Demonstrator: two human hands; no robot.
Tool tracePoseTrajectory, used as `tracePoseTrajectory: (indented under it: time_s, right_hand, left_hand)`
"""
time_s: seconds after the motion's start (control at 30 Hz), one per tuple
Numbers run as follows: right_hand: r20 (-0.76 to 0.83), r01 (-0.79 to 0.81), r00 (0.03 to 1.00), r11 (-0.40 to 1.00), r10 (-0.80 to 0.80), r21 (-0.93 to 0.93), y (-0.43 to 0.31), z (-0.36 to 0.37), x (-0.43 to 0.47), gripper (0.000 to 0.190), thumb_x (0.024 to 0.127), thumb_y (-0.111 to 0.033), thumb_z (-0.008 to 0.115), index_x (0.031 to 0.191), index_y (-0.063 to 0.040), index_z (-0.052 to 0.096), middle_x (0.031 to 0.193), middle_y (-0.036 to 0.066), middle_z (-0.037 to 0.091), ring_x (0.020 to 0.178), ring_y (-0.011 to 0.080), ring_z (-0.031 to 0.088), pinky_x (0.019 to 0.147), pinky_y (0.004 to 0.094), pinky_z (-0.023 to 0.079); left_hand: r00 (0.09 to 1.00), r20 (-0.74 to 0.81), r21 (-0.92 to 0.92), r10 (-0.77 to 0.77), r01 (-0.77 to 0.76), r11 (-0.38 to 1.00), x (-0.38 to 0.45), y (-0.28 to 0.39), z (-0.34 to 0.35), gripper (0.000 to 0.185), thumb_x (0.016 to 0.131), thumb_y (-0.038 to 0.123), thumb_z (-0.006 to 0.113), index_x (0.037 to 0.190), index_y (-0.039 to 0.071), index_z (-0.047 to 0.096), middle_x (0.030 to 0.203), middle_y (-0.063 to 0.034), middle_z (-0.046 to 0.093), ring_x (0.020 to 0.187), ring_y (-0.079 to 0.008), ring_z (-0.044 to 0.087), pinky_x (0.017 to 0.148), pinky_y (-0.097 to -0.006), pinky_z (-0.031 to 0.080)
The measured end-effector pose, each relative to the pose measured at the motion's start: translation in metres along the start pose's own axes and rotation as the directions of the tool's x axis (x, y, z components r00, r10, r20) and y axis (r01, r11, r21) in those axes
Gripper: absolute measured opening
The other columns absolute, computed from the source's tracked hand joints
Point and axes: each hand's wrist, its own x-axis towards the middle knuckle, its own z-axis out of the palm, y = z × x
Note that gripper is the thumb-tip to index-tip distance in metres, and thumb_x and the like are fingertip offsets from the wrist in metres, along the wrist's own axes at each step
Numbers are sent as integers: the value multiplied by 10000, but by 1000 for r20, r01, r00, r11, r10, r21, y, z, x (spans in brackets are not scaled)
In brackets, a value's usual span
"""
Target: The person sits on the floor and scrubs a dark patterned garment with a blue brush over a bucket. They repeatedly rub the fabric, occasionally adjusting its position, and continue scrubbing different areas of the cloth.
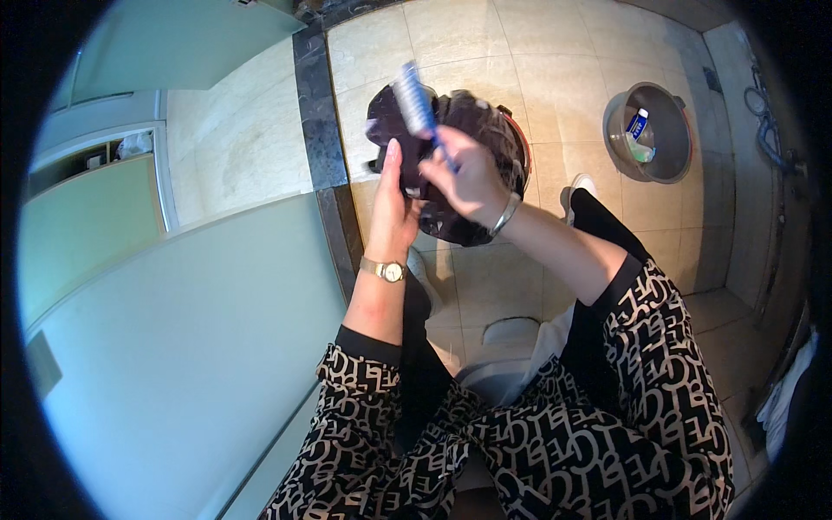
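Observation:
My right hand (473,172) grips a blue scrubbing brush (415,101) with pale bristles. The brush is blurred and lies over a dark fabric item (406,156), whose exact kind I cannot tell. My left hand (394,211) holds that fabric at its near side, thumb on top and fingers mostly hidden beneath. More dark, wet-looking fabric (478,120) is bunched behind and below my right hand. It covers most of a basin, of which only a red rim (520,140) shows on the right.
A grey basin (614,140) on the tiled floor holds a blue-and-white container (639,125) and a greenish item. A pale door panel (195,338) stands close on my left, beside a dark stone threshold (323,110). A blue hose (767,140) hangs at the right wall.

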Motion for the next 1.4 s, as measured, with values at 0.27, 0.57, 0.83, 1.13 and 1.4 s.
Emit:
tracePoseTrajectory:
  time_s: [0.27,0.57,0.83,1.13,1.4]
  right_hand:
    - [326,329,933,736,-155,-592,-4,10,-37,510,921,-312,496,1401,-228,346,702,171,624,557,306,608,498,395,487]
    - [320,413,906,734,-276,-538,-9,31,-52,475,900,-269,547,1350,-174,428,594,157,600,512,274,610,483,384,488]
    - [164,87,986,868,-7,-489,-6,23,-36,407,919,-254,512,1303,-123,480,681,185,614,597,303,616,519,393,480]
    - [105,44,994,822,20,-569,30,12,-29,430,917,-287,493,1317,-134,448,635,173,598,537,312,598,483,410,462]
    - [73,-173,959,764,276,-621,40,-5,-9,487,932,-432,416,1274,-94,495,849,213,644,752,342,638,687,415,499]
  left_hand:
    - [986,-108,-230,128,-150,961,44,-19,-59,225,937,230,484,1054,57,567,998,-87,610,883,-242,602,798,-390,507]
    - [985,-5,-396,173,-161,904,27,0,-65,297,969,213,394,1105,17,572,1058,-131,631,939,-260,618,878,-415,490]
    - [982,-185,-342,-28,-37,939,20,9,-53,300,966,263,427,1086,39,587,1080,-129,627,977,-273,608,895,-432,478]
    - [992,-104,-415,-71,22,910,20,2,-42,330,955,318,452,1088,51,595,1071,-116,631,950,-277,612,895,-449,477]
    - [992,-26,-439,-124,100,893,9,-1,-19,378,966,260,381,1212,16,531,1235,-160,555,1117,-301,543,982,-474,416]
